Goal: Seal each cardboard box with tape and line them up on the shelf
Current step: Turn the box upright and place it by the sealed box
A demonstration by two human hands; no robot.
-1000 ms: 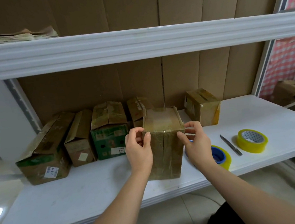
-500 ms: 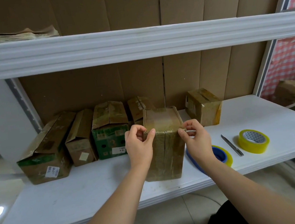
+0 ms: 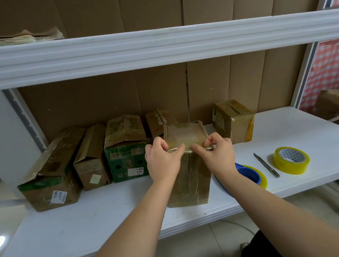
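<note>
Both thumbs slid inward since a moment back, nearly meeting now on the near top edge of the box point(image 3: 188, 177).

Left hand point(image 3: 162, 160) and right hand point(image 3: 218, 154) curled over that box's top corners, thumbs pressing along the taped edge. Standing upright near the front edge of the white shelf point(image 3: 90, 219). Just right: blue-cored tape roll point(image 3: 252, 177), then knife point(image 3: 266, 164), yellow tape roll point(image 3: 291, 160). Along the back edge: row of boxes point(image 3: 91, 156) left, lone box point(image 3: 234, 121) right.

We are seeing two bare forearms, a sleeveless left hand point(image 3: 162, 160) and right hand point(image 3: 217, 154), and dark clothing below.
</note>
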